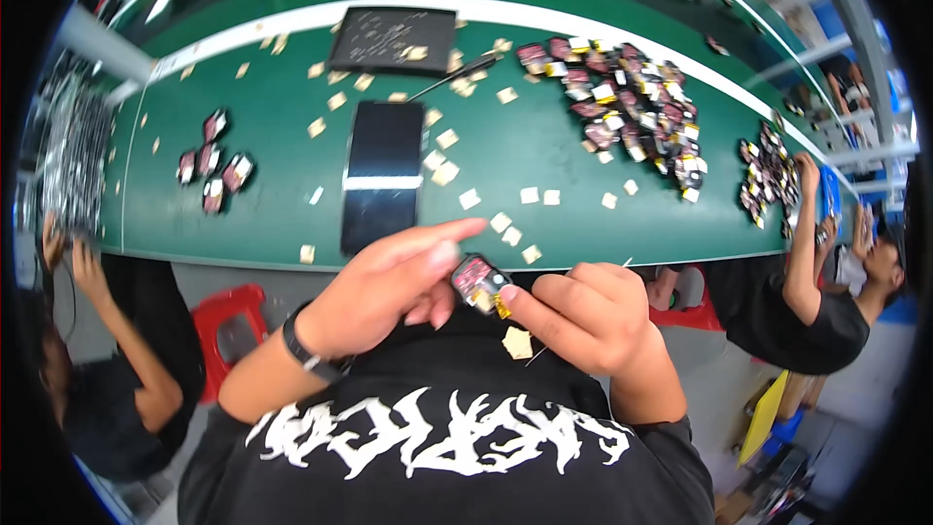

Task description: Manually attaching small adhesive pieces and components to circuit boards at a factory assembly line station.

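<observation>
A small square black electronic device (479, 282), its circuitry bare and a yellow strip at its lower corner, is held in front of my body near the table edge. My left hand (389, 282) grips its left side, with the index finger stretched out past it. Curled fingers of my right hand (593, 316) touch the lower right corner by the yellow strip. A thin rod-like tool (534, 359) passes through my right hand, mostly hidden by the fingers. Just below the fingertips shows a cream-coloured piece (518, 343); whether it is held I cannot tell.
The green table (292, 219) bears a dark phone-like slab (384, 151), a black tray (393, 39), scattered cream pads (444, 173), a large heap of similar devices (632, 102) and several more at left (212, 163). People sit on both sides; a red stool (231, 331) stands at left.
</observation>
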`<control>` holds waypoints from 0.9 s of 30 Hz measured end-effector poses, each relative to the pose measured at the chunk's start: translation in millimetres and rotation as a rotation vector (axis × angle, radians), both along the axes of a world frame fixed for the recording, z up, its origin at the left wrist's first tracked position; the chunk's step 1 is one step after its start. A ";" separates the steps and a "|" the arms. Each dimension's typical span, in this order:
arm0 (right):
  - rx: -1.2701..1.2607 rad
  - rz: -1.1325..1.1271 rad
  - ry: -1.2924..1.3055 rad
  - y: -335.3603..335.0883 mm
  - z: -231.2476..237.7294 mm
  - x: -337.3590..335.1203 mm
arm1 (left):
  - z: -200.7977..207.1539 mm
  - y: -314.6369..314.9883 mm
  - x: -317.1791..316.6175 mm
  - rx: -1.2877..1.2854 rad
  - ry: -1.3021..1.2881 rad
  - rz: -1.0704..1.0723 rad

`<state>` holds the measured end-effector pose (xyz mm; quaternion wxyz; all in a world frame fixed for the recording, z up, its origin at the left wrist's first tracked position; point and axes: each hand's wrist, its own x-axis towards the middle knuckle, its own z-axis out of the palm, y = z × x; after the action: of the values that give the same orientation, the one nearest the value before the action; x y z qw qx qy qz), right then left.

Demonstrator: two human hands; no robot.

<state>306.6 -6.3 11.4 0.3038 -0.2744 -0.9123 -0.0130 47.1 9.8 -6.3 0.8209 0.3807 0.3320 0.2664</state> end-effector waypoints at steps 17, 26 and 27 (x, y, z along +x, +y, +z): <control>-1.519 -0.110 0.635 -32.8 -8.9 -46.1 | -10.8 -22.0 -6.9 0.355 0.055 0.417; -2.017 -0.104 1.147 -26.0 -20.4 -57.9 | -12.4 -22.4 -0.5 0.734 0.360 0.436; -2.020 -0.105 1.145 -25.0 -20.5 -58.4 | -11.0 -20.6 -0.9 0.866 0.423 0.434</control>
<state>248.2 -31.3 -9.1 0.3137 -0.3951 -0.2242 0.8338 46.2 -10.8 -17.3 0.4294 0.6531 0.4211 0.4601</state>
